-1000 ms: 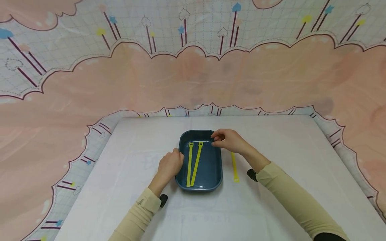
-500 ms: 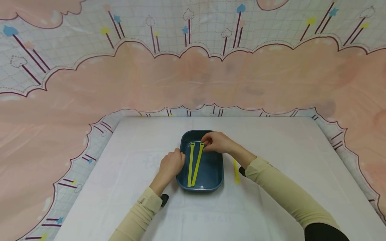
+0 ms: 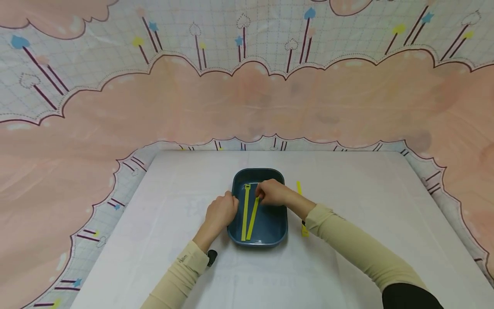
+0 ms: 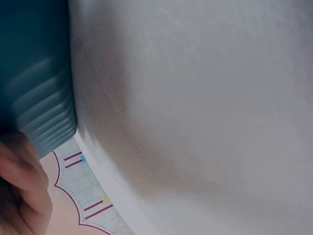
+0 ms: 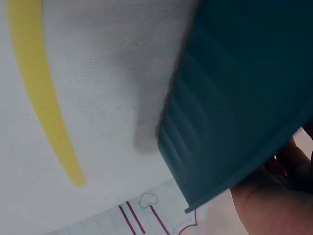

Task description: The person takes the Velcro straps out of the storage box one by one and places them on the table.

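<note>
So here's where it's at: two long yellow plastic straps (image 3: 248, 212) are lying inside the dark teal rectangular plastic tray (image 3: 270, 227), side by side, with their near ends almost touching and their far ends spread a bit apart. A third yellow strap (image 3: 299, 187) is on the white table cover (image 3: 347, 193) just to the right of the tray, partly hidden under the right forearm; the right wrist camera shows it flat on the cloth beside the tray's ribbed wall. The right hand (image 3: 273, 192) is down in the tray with fingers curled at the far end of the right-hand strap; looks like it's pinching it, though the fingertips are too small to be sure. The left hand (image 3: 221, 211) rests against the tray's left rim, fingers curled round the edge, steadying it. My read is two of three are in, one strap left outside, and the second one is getting fiddled into position.
</note>
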A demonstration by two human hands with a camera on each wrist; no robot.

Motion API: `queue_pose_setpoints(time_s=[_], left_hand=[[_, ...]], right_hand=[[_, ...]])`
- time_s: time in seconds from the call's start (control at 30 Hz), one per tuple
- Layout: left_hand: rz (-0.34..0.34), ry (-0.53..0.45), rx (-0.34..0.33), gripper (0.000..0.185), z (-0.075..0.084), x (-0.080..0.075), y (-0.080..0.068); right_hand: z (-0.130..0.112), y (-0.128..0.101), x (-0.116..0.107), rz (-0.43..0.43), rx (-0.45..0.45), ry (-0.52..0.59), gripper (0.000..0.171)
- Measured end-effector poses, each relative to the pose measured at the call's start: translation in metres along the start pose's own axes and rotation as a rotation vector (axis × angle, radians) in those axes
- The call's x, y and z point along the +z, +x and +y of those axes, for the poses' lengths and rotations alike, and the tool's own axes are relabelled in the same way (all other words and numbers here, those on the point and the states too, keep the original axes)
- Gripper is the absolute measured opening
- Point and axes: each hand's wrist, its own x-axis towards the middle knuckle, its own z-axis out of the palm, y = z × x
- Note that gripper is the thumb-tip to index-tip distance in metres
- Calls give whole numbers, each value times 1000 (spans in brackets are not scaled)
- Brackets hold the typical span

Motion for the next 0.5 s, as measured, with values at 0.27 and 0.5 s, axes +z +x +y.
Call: queue_pose_setpoints(time_s=[0.27,0.5], left_hand=[[-5,5,1,27,0,1,0],[4,8,0,26,1,0,-1]], right_hand=[[0,8,11,-8,3,-78,24],[1,11,15,6,1,-104,24]])
